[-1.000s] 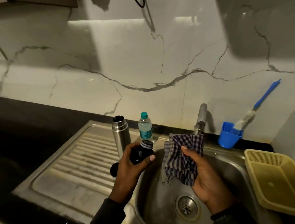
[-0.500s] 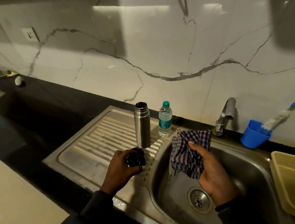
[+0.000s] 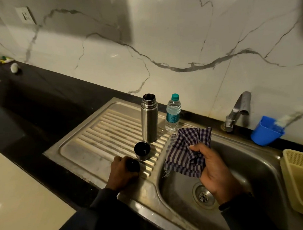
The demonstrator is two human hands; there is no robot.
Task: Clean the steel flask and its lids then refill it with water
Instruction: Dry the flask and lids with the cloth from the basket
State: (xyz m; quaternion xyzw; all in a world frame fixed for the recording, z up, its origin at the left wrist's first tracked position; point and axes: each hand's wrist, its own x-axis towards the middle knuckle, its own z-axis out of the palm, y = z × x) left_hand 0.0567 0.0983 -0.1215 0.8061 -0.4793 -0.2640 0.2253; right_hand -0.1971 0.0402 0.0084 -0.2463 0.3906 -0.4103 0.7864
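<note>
Head view: my left hand (image 3: 122,171) grips black lid (image 3: 132,165) on drainboard (image 3: 100,143); right hand (image 3: 214,171) clutches checked cloth (image 3: 185,153) over sink (image 3: 264,163).

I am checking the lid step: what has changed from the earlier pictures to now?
The left hand moved the dark lid from above the sink's edge down to the drainboard and grips it there, beside the cup lid. Unchanged: the right hand holds the checked cloth over the sink; steel flask and water bottle stand upright.
</note>
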